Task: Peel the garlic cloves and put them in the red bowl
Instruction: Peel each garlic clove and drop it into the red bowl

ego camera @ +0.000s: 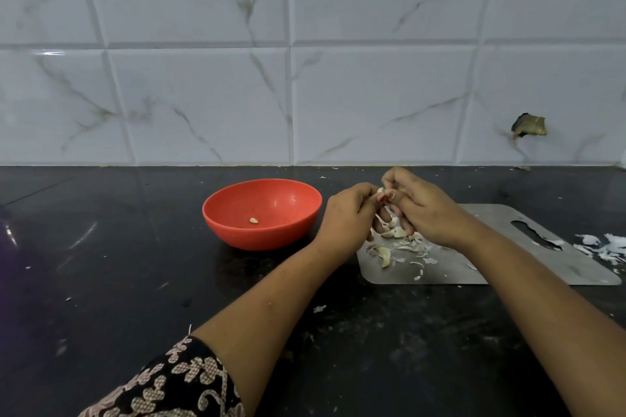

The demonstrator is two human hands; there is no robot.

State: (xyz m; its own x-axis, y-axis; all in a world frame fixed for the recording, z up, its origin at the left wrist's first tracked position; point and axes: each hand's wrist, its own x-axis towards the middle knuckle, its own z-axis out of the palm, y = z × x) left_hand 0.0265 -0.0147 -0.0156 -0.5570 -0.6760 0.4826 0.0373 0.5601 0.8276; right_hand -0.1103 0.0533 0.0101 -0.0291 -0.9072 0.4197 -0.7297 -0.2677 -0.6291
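i have both hands pinched tight on 1 garlic clove [381,192]: my left hand [345,215] steadies it and my right hand [425,210] picks at the skin. i judge they hover over the steel board [457,267] so the skins [415,247] drop on its left end, beside the loose cloves [384,252]. the red bowl [257,238] sits just left of the board, toward the back edge of the worktop [135,264] and within easy reach, holding 1 peeled clove [253,220].

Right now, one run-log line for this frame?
phase: peeling | left hand: pinches garlic clove | right hand: pinches same clove | red bowl: one peeled clove inside | steel board: loose cloves, skins
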